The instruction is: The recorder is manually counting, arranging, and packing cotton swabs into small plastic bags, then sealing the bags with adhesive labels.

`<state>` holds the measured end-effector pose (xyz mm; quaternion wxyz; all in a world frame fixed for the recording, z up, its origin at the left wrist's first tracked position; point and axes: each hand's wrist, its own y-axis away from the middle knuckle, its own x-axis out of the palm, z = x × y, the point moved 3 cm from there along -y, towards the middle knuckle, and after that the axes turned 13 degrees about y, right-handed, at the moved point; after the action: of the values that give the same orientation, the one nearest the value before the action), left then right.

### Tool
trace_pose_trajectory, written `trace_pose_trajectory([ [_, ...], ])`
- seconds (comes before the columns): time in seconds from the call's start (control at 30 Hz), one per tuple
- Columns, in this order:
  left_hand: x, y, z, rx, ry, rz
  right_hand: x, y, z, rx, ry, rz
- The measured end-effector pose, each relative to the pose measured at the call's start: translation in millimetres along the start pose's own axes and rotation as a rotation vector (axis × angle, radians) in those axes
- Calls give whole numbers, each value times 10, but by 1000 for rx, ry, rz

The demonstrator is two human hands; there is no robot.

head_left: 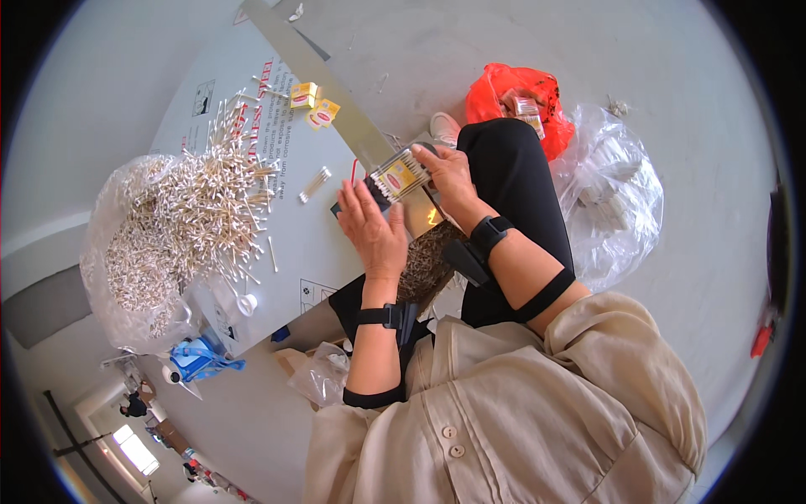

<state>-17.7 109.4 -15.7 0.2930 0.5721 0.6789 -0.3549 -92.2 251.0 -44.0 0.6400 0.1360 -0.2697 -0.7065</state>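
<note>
The right hand point(455, 180) grips the right side of a yellow-labelled cotton-swab packet point(400, 177). The left hand point(372, 233), fingers outstretched, is by the packet's other side. Left of that hand I see a small swab bundle point(315, 185) and, farther out, a heap of loose cotton swabs point(197, 223).
</note>
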Motion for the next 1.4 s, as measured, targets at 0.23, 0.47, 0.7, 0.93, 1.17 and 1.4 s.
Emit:
trace_pose_trajectory([
  [0.23,-446,-17,584,-3,45,-347,-199,-95,134,-689,363,-533],
  [0.47,-663,-611,731,74,49,-289,506,416,358,-978,723,82],
  [0.7,-574,-515,775,226,-66,-327,1150,428,142,-1202,1382,134],
  [0.93,-1130,257,1259,-198,-164,-459,1393,293,-90,-1203,1582,243],
  [1.17,-1173,338,1617,-244,-155,-502,1199,728,-270,-1280,1563,368],
  [1.4,-820,-170,1010,-21,50,-218,1075,806,-323,-1246,1568,402],
])
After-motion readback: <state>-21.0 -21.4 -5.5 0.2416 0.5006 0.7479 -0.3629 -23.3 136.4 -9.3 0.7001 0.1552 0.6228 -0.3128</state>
